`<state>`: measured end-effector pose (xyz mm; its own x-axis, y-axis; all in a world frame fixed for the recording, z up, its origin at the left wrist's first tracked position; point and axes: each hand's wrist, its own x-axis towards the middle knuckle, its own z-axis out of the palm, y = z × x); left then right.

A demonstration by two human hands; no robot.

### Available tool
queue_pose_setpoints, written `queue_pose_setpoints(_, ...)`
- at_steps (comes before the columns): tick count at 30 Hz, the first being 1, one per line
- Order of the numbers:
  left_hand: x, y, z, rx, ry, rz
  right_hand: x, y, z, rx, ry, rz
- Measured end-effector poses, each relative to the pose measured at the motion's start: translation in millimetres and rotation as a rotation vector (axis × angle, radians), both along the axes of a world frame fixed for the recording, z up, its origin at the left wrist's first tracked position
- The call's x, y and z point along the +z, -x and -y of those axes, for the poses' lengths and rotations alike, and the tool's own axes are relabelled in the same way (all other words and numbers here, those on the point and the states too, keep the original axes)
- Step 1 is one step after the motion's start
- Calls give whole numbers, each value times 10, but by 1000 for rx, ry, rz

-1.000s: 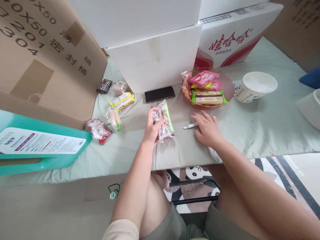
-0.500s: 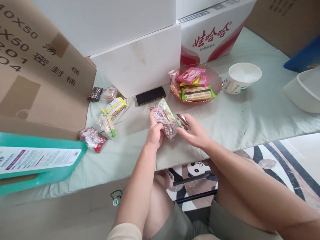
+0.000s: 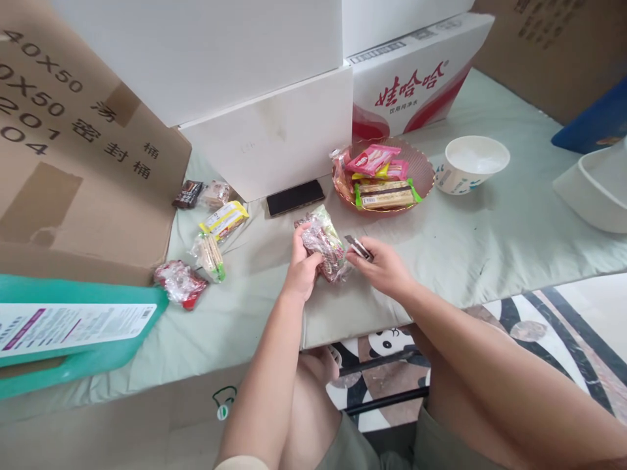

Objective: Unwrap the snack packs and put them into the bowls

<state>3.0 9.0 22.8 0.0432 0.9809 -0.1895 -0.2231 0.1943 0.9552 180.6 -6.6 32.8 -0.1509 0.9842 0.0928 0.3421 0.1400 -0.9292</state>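
Slim metallic knife point(image 3: 359, 248) beside shiny clear-and-green plastic packet point(image 3: 322, 243)

The right hand point(image 3: 388, 267) has its fingers closed around the knife. The left hand point(image 3: 301, 266) grips the packet over the pale green cloth point(image 3: 255, 287), near the flat black phone point(image 3: 295, 198). Further away is a pink, round, gold-rimmed bowl point(image 3: 422, 168).

Taking the snack packet point(image 3: 319, 240) over the table point(image 3: 470, 251) as the clock's centre, the left hand point(image 3: 301, 269) holds it from eight o'clock. The knife point(image 3: 360, 248) lies in the right hand point(image 3: 386, 266) at three. The phone point(image 3: 295, 198) is at eleven, the bowl point(image 3: 417, 163) with wrapped bars point(image 3: 386, 194) in it at one, the carton point(image 3: 416, 91) behind that, the tub point(image 3: 473, 168) at two. Loose packets point(image 3: 210, 254) spread from nine to ten.
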Motion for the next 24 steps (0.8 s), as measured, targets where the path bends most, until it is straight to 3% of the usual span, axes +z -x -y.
queue_pose_setpoints(7,-61,-88,82,-154,-184,-289,3,24,-29,-87,133,-177)
queue_pose_setpoints(14,-44,-68,80,-326,-234,-310,11,56,-16,-169,189,-233)
queue_pose_setpoints(19,-141,-37,48,-223,-285,-322,37,17,51,-133,125,-243)
queue_pose_setpoints(24,-136,-39,67,-206,-301,-338,70,-63,37,-278,16,-208)
